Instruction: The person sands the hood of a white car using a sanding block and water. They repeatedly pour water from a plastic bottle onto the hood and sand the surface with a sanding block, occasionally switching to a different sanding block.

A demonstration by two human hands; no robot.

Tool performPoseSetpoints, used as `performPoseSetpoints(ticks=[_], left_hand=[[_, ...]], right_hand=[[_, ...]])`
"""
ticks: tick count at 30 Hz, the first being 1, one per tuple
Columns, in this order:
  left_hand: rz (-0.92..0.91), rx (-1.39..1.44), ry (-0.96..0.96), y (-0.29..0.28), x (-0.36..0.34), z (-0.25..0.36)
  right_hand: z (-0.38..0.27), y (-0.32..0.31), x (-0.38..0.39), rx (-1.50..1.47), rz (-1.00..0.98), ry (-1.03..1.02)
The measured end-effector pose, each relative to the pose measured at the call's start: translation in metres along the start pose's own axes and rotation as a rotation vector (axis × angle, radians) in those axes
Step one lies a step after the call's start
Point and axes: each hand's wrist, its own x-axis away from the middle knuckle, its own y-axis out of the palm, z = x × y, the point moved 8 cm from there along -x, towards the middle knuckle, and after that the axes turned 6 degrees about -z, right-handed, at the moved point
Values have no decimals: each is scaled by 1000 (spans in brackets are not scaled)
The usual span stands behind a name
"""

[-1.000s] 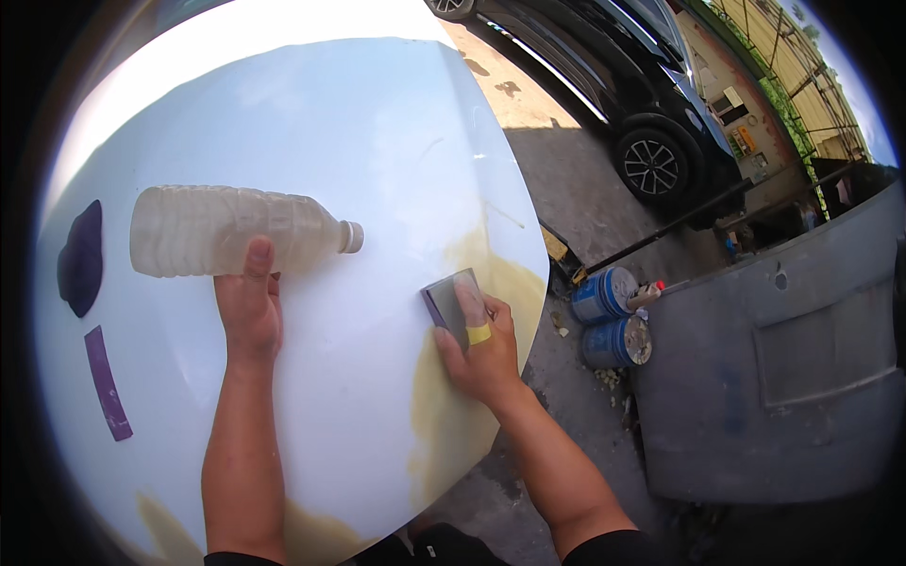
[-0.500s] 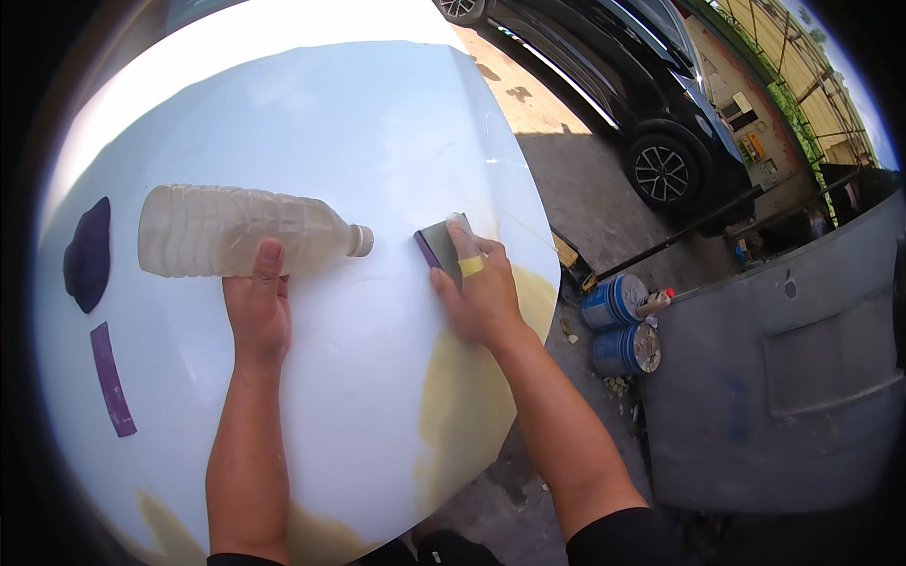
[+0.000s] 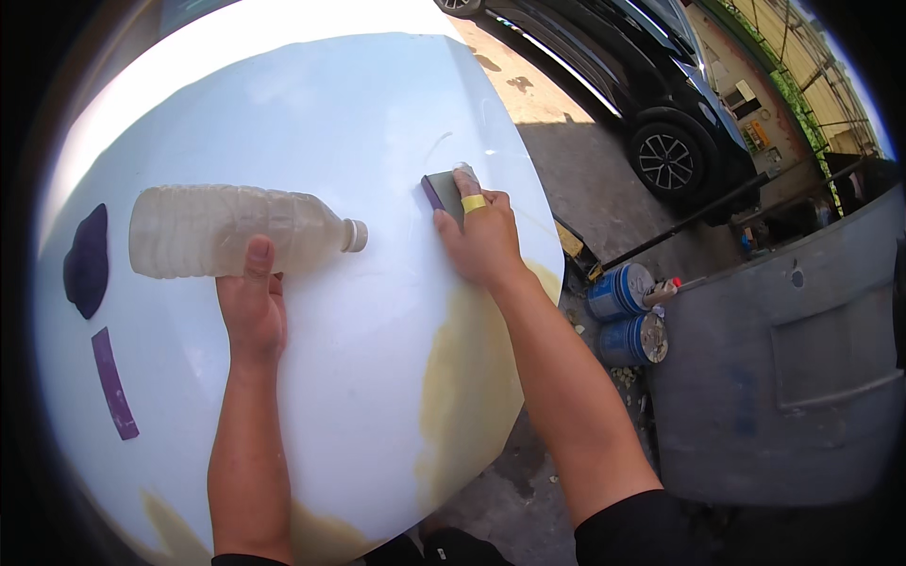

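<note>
A large clear plastic bottle [image 3: 189, 231] of cloudy liquid lies sideways in my left hand [image 3: 253, 307], its capped neck pointing right. My left thumb presses on its near side; the other fingers are mostly hidden beneath it. Under my right hand [image 3: 483, 231] is a grey sanding block [image 3: 444, 195] with a purple edge, held against the white car panel [image 3: 349, 377]. Yellow tape wraps one of my right fingers. Yellowish filler patches [image 3: 458, 377] mark the panel's near and right edges.
At the panel's left lie a dark purple cloth-like piece [image 3: 87, 264] and a purple sandpaper strip [image 3: 114, 382]. Blue-and-white buckets [image 3: 618, 292] stand on the floor to the right, beside a grey panel [image 3: 755, 406]. A dark car [image 3: 651, 113] is parked beyond.
My right hand has slid the sanding block farther up the panel, away from me. A faint curved mark shows near it. The bottle and left hand have shifted slightly left.
</note>
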Motion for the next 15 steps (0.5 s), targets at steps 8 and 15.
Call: performPoseSetpoints(ticks=[8,15], left_hand=[[24,4,-1,-3,1,0],[-10,-37,-20,3,2,-1]], right_hand=[[-51,38,186,-39,60,-335],[14,4,48,-28,107,59]])
